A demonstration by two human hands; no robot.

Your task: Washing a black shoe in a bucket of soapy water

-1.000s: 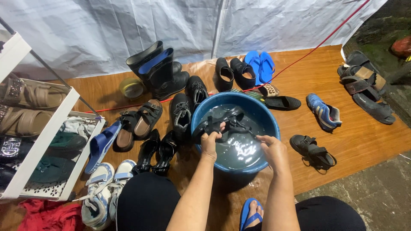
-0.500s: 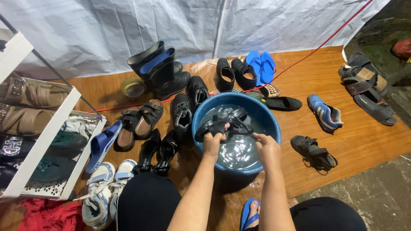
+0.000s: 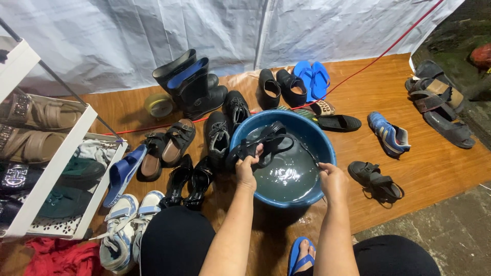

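A blue plastic basin point(image 3: 327, 145) with water stands on the wooden floor in front of me. My left hand point(image 3: 246, 173) grips a wet black strappy sandal point(image 3: 266, 140) and holds it over the basin's left rim, above the water. My right hand point(image 3: 331, 181) rests on the basin's near right rim with fingers curled, a thin dark strap or cord running from it toward the sandal; whether it holds that strap I cannot tell. My knees in black trousers and one foot in a blue flip-flop point(image 3: 302, 255) are at the bottom.
Many shoes surround the basin: black rubber boots point(image 3: 192, 84), black shoes, brown sandals point(image 3: 171, 143), blue flip-flops point(image 3: 312, 76), a blue sneaker point(image 3: 388, 134), a black sandal point(image 3: 376, 179). A white shoe rack point(image 3: 48, 163) stands at left. A red cord point(image 3: 368, 64) crosses the floor. A white sheet hangs behind.
My left hand has lifted the black sandal out of the water toward the basin's left rim. My right hand has drawn back to the near right rim.
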